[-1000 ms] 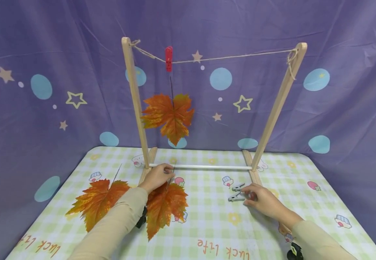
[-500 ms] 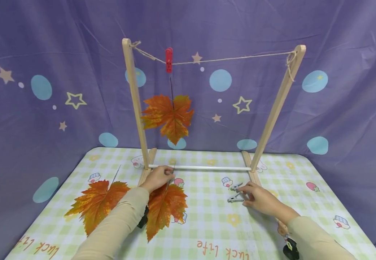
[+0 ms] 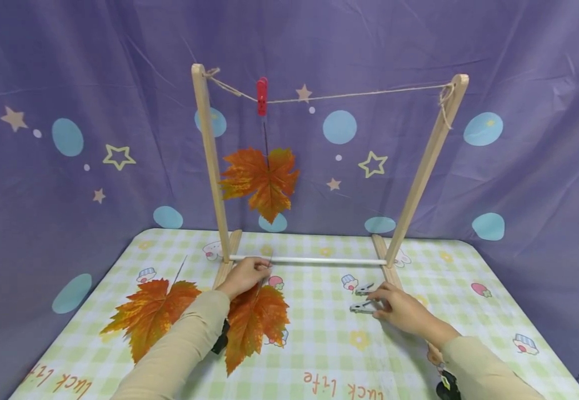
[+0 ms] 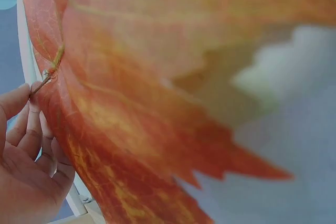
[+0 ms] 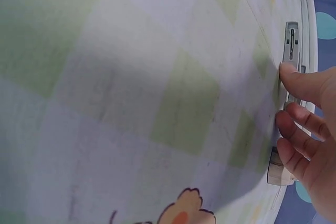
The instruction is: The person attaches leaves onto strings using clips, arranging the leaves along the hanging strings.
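Note:
My left hand pinches the thin stem of an orange artificial maple leaf between thumb and fingertips; in the left wrist view that leaf fills most of the picture. At the right of the table, my right hand has thumb and fingertips around the handle end of the nearer grey clothespin. A second grey clothespin lies just behind it, close to the index finger. The right wrist view shows a grey clothespin beyond the thumb.
A wooden frame carries a twine line. From it a red clothespin holds another maple leaf. A white rod joins the posts low down. One more leaf lies left on the checked tablecloth.
My right thumb and fingers have come together around the nearer grey clothespin, which now lies flatter. My left hand stays on the leaf stem. The camera view has shifted slightly.

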The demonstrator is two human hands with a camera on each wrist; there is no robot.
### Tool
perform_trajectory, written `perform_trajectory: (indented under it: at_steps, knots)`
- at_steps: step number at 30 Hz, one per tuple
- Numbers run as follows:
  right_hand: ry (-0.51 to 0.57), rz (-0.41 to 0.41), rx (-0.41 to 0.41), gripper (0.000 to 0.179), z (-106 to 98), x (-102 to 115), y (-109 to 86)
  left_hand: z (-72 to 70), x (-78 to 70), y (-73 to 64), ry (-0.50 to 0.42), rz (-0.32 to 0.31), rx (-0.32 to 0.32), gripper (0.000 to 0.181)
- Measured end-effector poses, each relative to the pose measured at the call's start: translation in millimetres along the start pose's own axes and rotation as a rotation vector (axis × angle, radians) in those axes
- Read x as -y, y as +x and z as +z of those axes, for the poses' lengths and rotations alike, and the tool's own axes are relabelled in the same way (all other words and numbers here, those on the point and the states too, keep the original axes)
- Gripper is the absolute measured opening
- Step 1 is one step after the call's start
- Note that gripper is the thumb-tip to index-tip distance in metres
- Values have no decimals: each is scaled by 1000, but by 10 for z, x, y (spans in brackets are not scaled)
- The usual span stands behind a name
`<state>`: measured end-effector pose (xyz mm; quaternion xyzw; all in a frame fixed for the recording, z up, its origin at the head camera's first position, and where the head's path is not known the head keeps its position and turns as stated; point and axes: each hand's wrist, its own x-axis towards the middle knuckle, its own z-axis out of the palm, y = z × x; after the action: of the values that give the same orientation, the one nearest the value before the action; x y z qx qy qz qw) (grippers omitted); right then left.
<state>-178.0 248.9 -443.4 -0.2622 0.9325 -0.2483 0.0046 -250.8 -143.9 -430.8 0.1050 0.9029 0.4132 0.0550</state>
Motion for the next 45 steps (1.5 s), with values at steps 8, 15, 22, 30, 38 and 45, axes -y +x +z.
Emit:
perform_trajectory:
  at_steps: [8, 15, 22, 30, 38, 45]
  knots:
    - [45, 41, 3, 33, 4, 19, -25, 4, -77, -30, -51, 16, 17, 26]
    - [87, 77, 9, 34, -25, 29, -29, -10, -196, -65, -48, 47, 19, 24]
    - [121, 76, 4, 35, -41, 40, -40, -26, -276, -76, -49, 58, 6, 24]
    - [121, 123, 13, 35, -20, 31, -45, -25, -483, -163, -37, 82, -19, 20]
    - [122, 120, 2, 34, -9, 37, -47, -32, -671, -214, -45, 122, -55, 18]
    - [114, 122, 2, 36, -5, 51, -61, -119, -899, -202, -15, 164, -70, 22]
